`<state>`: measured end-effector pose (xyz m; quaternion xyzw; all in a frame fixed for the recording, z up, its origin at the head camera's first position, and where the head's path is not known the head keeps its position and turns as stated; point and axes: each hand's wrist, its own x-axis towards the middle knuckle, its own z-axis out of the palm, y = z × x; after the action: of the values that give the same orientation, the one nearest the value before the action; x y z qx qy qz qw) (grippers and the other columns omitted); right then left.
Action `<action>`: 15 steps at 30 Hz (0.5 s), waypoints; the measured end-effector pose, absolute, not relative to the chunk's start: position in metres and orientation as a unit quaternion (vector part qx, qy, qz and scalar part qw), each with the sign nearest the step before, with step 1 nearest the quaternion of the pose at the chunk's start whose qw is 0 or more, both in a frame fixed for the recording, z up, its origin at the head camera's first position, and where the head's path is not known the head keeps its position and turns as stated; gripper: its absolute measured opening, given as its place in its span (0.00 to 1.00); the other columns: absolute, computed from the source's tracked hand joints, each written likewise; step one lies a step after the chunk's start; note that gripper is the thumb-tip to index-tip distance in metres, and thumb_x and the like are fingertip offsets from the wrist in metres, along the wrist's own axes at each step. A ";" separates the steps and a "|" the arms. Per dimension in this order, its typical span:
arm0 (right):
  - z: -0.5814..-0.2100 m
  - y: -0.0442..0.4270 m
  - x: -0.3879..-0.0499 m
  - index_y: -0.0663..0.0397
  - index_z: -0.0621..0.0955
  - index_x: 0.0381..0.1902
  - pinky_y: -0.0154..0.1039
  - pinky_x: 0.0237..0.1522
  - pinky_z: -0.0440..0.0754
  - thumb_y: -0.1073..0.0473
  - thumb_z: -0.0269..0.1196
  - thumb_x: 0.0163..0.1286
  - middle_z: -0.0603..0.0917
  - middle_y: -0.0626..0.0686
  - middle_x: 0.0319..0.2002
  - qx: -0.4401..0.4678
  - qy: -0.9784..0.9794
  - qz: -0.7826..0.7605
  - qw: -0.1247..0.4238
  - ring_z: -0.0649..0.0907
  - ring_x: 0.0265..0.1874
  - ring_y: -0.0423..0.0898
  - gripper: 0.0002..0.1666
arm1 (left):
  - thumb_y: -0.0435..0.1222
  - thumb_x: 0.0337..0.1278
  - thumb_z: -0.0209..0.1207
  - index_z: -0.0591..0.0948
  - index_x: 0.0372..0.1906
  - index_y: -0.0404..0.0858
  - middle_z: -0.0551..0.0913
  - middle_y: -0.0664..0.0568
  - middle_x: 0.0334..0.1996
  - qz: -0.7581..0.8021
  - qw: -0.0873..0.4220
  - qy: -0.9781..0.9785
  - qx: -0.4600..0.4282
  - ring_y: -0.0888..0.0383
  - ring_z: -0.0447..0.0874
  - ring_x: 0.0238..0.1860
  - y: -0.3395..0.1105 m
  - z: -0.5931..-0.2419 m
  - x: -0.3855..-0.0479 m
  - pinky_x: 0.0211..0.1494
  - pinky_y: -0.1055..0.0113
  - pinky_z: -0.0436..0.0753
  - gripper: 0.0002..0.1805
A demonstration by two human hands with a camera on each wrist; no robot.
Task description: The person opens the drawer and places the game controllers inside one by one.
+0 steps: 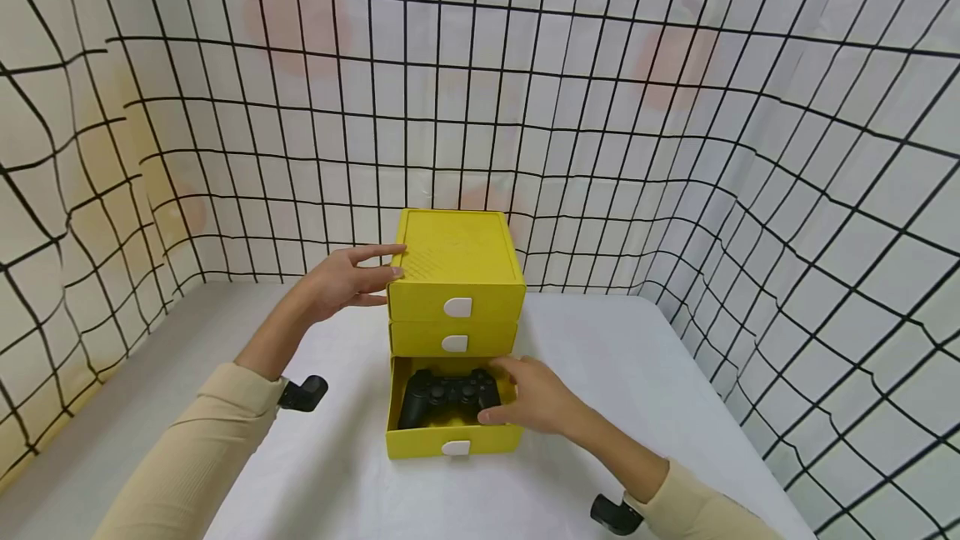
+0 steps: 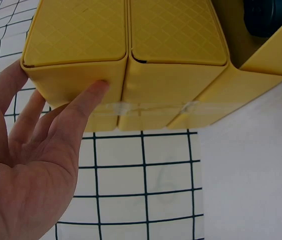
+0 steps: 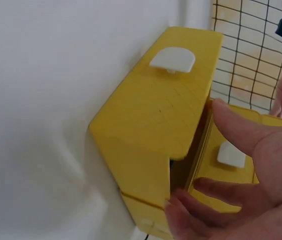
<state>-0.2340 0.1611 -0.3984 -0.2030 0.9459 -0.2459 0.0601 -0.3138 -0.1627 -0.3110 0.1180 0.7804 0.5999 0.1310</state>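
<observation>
A small yellow three-drawer cabinet (image 1: 461,244) stands on the table. Its bottom drawer (image 1: 420,442) is pulled out, and the two upper drawers are closed. Inside the open drawer lies a black game controller (image 1: 447,391). My left hand (image 1: 341,282) rests against the cabinet's upper left side with spread fingers; the left wrist view shows a fingertip touching the yellow wall (image 2: 76,82). Over the open drawer's right side is my right hand (image 1: 534,394), its thumb and fingers apart. The thumb reaches over the drawer beside the controller's right grip. I cannot tell whether it touches the controller.
White tabs (image 1: 457,307) mark the drawer fronts. A white cloth covers the table (image 1: 600,390). Black grid netting (image 1: 465,98) surrounds the table at the back and both sides, with pale sheeting behind it. A dark device (image 1: 303,394) sits at the left cuff.
</observation>
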 end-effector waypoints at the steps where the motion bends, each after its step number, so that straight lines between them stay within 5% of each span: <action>1: -0.397 0.163 -0.232 0.58 0.76 0.67 0.49 0.45 0.85 0.42 0.78 0.55 0.83 0.58 0.54 -0.202 0.947 -0.243 0.066 0.80 0.47 0.52 0.47 | 0.44 0.68 0.64 0.68 0.77 0.49 0.72 0.42 0.72 0.601 0.132 0.780 0.117 0.45 0.77 0.68 -0.163 -0.311 -0.313 0.60 0.59 0.86 0.35; 7: -0.396 0.175 -0.223 0.61 0.73 0.69 0.40 0.33 0.83 0.48 0.82 0.50 0.85 0.55 0.42 -0.177 0.949 -0.246 0.091 0.80 0.33 0.44 0.52 | 0.44 0.68 0.64 0.68 0.76 0.49 0.73 0.42 0.71 0.603 0.133 0.779 0.112 0.46 0.77 0.68 -0.165 -0.311 -0.314 0.60 0.59 0.86 0.35; 15: -0.406 0.181 -0.218 0.66 0.70 0.71 0.35 0.26 0.81 0.53 0.81 0.51 0.83 0.46 0.27 -0.173 0.943 -0.268 0.098 0.79 0.26 0.42 0.53 | 0.43 0.68 0.64 0.69 0.76 0.50 0.73 0.44 0.71 0.601 0.132 0.781 0.107 0.47 0.78 0.67 -0.162 -0.310 -0.314 0.59 0.60 0.86 0.33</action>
<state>-0.2185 0.1810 -0.4056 -0.1730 0.9426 -0.2681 0.0984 -0.3140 -0.1625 -0.3098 0.1068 0.7808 0.6011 0.1324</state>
